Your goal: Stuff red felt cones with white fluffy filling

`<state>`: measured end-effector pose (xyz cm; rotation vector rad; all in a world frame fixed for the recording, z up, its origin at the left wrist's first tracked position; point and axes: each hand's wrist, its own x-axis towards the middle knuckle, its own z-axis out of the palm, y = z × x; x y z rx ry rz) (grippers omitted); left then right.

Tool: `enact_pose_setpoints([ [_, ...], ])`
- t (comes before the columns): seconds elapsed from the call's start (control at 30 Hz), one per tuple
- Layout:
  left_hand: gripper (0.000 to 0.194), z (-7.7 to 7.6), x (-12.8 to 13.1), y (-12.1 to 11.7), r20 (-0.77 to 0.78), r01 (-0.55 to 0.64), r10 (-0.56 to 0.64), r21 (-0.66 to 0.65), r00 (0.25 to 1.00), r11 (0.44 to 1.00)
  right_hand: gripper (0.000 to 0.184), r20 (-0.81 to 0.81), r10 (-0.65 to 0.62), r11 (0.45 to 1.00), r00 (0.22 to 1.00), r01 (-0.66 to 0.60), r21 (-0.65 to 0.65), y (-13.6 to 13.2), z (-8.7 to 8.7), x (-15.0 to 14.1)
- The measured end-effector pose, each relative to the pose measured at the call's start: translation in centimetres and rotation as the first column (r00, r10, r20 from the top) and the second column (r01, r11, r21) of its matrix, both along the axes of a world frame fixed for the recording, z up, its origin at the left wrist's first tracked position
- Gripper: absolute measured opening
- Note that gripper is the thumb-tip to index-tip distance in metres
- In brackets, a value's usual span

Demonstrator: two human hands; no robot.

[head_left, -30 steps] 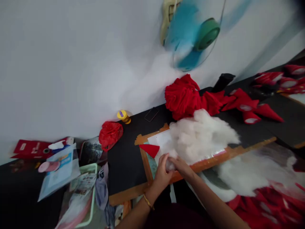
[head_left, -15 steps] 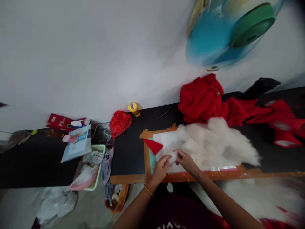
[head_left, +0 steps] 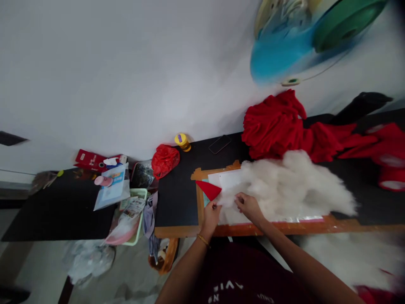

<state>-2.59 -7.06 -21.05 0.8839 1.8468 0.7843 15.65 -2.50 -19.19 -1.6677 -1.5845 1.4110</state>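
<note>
A thin tuft of white fibre stuffing [head_left: 227, 200] spreads between my two hands, over the white sheets on the worktable. My left hand [head_left: 211, 217] pinches the tuft's left end, just below a small red cone-shaped cloth piece [head_left: 210, 190]. On the other side, my right hand [head_left: 250, 207] has thumb and fingers pinched together at the tuft's right end. Beside it lies a big heap of loose white stuffing [head_left: 294, 185]. The cloth piece lies flat, its point to the left, touched by neither hand.
Red cloth [head_left: 275, 126] is piled behind the stuffing. A phone [head_left: 220, 144], a yellow-lidded jar [head_left: 183, 142] and a red plastic bag [head_left: 165, 161] stand toward the wall. A fan [head_left: 281, 55] hangs at upper right. A pale green basket [head_left: 139, 228] sits at the table's left side.
My hands have drawn apart, and the compact tuft between them is now stretched thinner. The whole view has shifted slightly, with the table appearing a bit farther right.
</note>
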Motion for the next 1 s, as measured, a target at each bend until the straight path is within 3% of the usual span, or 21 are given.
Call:
enact_pose_setpoints([
  [0.13,0.005,-1.8,-0.6,0.9,0.037,-0.059,0.059,-0.011,0.998,0.998,0.021,0.199,-0.100,0.989,0.975,0.076,0.128,2.4,0.6,1.2],
  [0.23,0.004,-2.6,-0.4,1.7,0.118,-0.098,0.101,-0.029,0.988,0.995,0.025,0.345,-0.125,0.937,0.930,-0.003,0.348,5.3,1.0,2.1],
  [0.3,0.003,-2.8,-0.1,2.0,0.204,-0.109,0.118,-0.054,0.972,0.993,0.031,0.451,-0.044,0.906,0.892,-0.154,0.394,7.2,1.0,2.4],
  [0.4,0.015,-2.5,0.0,2.4,0.357,-0.102,0.134,-0.107,0.925,0.989,0.048,0.563,0.128,0.870,0.816,-0.365,0.332,8.4,0.9,2.0],
  [0.53,0.026,-1.6,-0.2,2.5,0.505,-0.100,0.156,-0.137,0.849,0.986,0.066,0.395,0.337,0.800,0.854,-0.482,0.358,5.2,0.8,0.2],
  [0.63,0.028,-0.8,-0.3,2.3,0.559,-0.095,0.146,-0.119,0.816,0.988,0.071,0.185,0.413,0.844,0.892,-0.451,0.289,1.4,0.6,-1.9],
  [0.73,0.028,-0.5,-0.2,1.7,0.570,-0.069,0.109,-0.092,0.814,0.993,0.036,0.119,0.292,0.917,0.949,-0.313,0.248,-0.8,0.0,-3.5],
  [0.83,0.027,-0.6,-0.3,0.8,0.541,-0.024,0.072,-0.096,0.838,0.995,0.016,0.113,0.167,0.962,0.980,-0.187,0.198,-1.3,-0.7,-3.9],
  [1.0,0.030,-1.4,-1.4,-0.1,0.488,0.046,0.019,-0.121,0.872,0.992,0.015,0.101,0.064,0.993,0.993,-0.074,0.091,-1.5,-1.6,-2.6],
])
